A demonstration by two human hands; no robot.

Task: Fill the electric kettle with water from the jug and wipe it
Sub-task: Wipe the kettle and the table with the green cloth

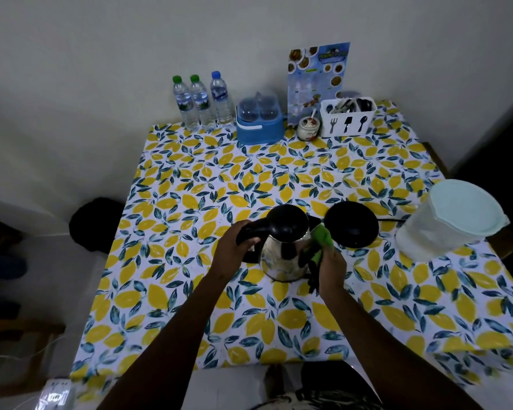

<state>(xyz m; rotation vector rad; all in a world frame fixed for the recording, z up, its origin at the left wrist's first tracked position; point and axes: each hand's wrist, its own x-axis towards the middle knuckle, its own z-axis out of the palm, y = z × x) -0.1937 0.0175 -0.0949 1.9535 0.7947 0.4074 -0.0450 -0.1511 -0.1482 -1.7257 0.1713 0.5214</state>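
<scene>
A steel electric kettle [282,255] with a black lid and black handle stands on the lemon-print tablecloth [279,173], lid closed. My left hand [234,250] grips its handle on the left side. My right hand [332,267] presses a green cloth [322,236] against the kettle's right flank. The kettle's round black base [353,224] lies just right of it, with a cord running right. A translucent white jug [447,223] with a pale lid stands at the table's right edge.
Along the back wall stand three water bottles [202,102], a blue box with a clear dome [259,119], a small ceramic pot [308,128], a white cutlery holder [348,116] and an upright menu card [317,81]. A power strip [55,393] lies on the floor at bottom left.
</scene>
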